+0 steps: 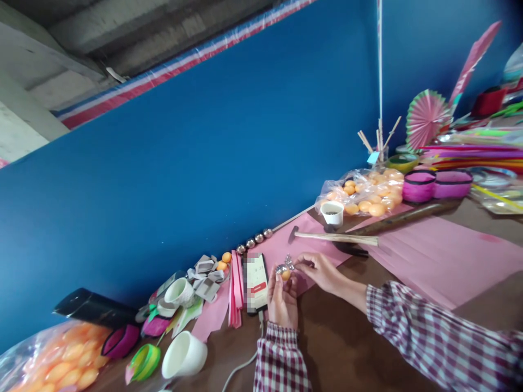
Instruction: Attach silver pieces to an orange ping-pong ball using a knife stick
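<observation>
My left hand point(283, 306) holds a small orange ball point(286, 275) between thumb and fingers. Crinkled silver foil point(288, 261) covers its upper part and sticks up above it. From the right, my right hand point(321, 271) reaches over with thumb and forefinger pinched together at the foil's edge. Just left of my left hand lies a phone point(257, 283), its screen lit and a white cable point(245, 363) plugged into its lower end. Behind the hands, a wooden-handled hammer point(335, 236) rests on pink paper point(306, 228).
Several shiny silver balls point(259, 238) line the blue partition's point(245, 136) foot. A bag of orange balls point(368, 190) and a small white cup point(332, 213) stand at the back right. At left are a white cup point(184, 355), a green roll point(144, 362) and another ball bag point(69, 359).
</observation>
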The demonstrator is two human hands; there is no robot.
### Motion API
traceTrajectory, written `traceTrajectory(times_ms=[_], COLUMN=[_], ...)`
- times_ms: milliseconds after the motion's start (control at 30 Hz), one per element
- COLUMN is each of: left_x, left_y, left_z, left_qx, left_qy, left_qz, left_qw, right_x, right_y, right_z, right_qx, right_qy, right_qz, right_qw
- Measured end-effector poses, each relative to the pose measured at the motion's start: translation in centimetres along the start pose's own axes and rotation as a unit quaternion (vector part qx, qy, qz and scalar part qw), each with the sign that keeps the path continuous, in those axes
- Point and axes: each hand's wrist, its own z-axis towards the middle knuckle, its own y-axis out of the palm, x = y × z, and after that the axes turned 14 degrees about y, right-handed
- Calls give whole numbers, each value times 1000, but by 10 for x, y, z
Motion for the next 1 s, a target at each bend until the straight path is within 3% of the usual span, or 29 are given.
traceTrajectory(times_ms=[467, 767, 1000], left_x=[-1, -1, -1], left_y=[0, 1, 0], left_z=[2, 2, 2], left_qx=[42, 14, 29], left_qy=[-5, 4, 17], left_qz=[-15, -2, 20], left_qw=[999, 1000, 999], right_x=[1, -2, -6], right_y=[5, 6, 9], right_z=[0, -4, -7], right_qx=[-9, -14, -21], right_qy=[21, 53, 76], right_qz=[37, 64, 88], right_qw=[999, 996, 993])
